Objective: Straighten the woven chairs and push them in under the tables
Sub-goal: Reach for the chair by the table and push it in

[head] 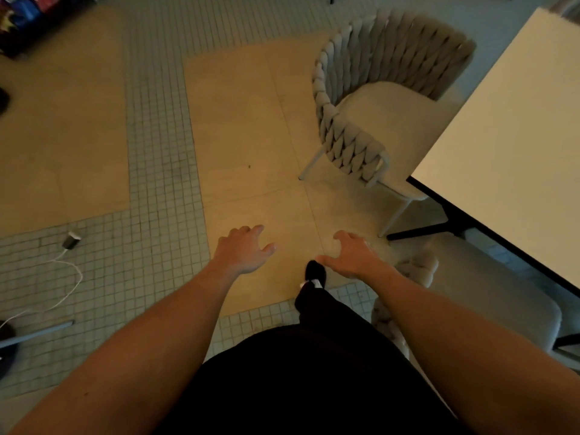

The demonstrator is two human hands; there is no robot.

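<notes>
Grey woven chair angled at white table edge, seat partly out. Our left hand and right hand hover over floor, fingers loosely spread, holding nothing.

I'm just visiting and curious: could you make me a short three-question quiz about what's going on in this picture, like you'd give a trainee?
1. True or false: the left hand is holding the woven chair.
2. Which side of the picture is the white table on: A) left, B) right, C) bottom middle?
3. Fill in: the white cable lies on the ____.

Key:
1. False. Both the left hand and the right hand hang free over the floor, fingers loosely curled, no grip on anything.
2. B.
3. Floor, on the small tiles at the left.
</notes>
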